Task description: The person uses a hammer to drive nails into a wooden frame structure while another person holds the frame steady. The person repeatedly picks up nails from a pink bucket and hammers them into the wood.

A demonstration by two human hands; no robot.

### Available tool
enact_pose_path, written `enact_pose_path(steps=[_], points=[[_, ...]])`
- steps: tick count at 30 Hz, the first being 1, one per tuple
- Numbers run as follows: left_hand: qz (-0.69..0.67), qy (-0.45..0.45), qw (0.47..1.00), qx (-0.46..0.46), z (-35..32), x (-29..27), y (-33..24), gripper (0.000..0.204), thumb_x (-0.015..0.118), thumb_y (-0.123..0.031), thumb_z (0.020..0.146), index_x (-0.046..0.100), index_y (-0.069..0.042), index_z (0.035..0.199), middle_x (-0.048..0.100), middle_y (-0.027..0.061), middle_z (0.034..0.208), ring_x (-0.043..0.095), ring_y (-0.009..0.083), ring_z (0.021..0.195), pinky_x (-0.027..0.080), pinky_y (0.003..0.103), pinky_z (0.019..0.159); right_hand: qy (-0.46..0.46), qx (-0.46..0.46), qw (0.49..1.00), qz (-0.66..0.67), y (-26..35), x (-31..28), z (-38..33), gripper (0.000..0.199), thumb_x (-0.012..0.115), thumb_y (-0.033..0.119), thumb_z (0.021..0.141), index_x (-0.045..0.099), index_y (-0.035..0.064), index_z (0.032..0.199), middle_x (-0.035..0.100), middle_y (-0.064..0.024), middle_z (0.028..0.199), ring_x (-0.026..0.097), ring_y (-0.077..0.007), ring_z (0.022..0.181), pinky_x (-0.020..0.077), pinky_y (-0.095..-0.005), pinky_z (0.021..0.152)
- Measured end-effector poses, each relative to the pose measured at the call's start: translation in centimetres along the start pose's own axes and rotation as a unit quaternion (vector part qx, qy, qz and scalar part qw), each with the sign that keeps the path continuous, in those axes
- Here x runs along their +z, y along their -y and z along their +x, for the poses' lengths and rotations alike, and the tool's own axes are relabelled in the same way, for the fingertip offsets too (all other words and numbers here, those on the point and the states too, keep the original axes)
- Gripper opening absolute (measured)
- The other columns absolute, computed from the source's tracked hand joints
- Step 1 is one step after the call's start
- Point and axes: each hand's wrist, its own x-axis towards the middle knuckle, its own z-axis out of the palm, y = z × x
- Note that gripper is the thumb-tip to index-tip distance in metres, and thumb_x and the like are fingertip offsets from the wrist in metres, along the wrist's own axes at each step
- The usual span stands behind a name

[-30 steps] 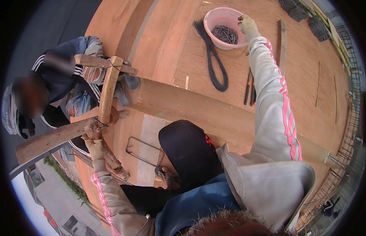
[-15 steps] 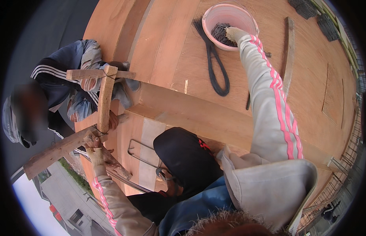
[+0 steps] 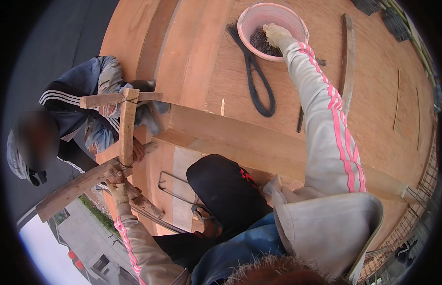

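My right hand [image 3: 277,35], in a cream work glove, reaches into a pink bucket [image 3: 241,34]. Dark thin nails or wire pieces [image 3: 263,42] lie in the bucket, just below and beside the glove. The fingers are blurred and turned away, so their grip is hidden. At the left, my gloved left hand [image 3: 118,190] is closed around a rough wooden pole [image 3: 144,203] where it meets a long plank [image 3: 71,188]. An upright wooden piece [image 3: 127,126] is tied to that plank with dark wire, close above my left hand.
A co-worker in dark clothes [image 3: 73,95] squats at the left, one hand at the upright piece. A loop of black wire [image 3: 268,102] lies beside the bucket on plywood. A metal frame [image 3: 175,189] is near a black-clothed knee [image 3: 221,183]. A wooden strip [image 3: 347,61] lies at the right.
My right hand has lifted slightly and shifted left inside the bucket, showing more of the glove. My left hand stays at the pole. The whole view has shifted a little.
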Motion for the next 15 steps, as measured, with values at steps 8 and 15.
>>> enact_pose_path(steps=[8, 15], points=[[0.02, 0.014, 1.0, -0.021, -1.4, 1.0, -3.7, 0.058, 0.076, -0.02, 0.095, 0.047, -0.002, 0.143, 0.062, 0.0083, 0.131, 0.058, 0.0176, 0.113, 0.047, 0.033, 0.097, 0.049, 0.011, 0.996, -0.073, 4.2, -2.9, -2.0, 0.045, 0.043, 0.038, 0.104, 0.057, 0.0213, 0.143, 0.053, -0.0095, 0.148, 0.057, -0.0312, 0.131, 0.0486, -0.0513, 0.104], [-0.115, 0.027, 0.993, 0.023, -0.5, 0.9, -0.3, 0.056, 0.073, -0.018, 0.097, 0.047, -0.003, 0.144, 0.061, 0.0083, 0.134, 0.057, 0.0175, 0.116, 0.047, 0.034, 0.099, -0.06, 0.089, 0.994, -0.009, -0.8, 0.6, -0.4, 0.038, 0.052, 0.029, 0.1, 0.06, 0.0161, 0.135, 0.059, -0.0105, 0.14, 0.062, -0.0347, 0.124, 0.0527, -0.0514, 0.099]])
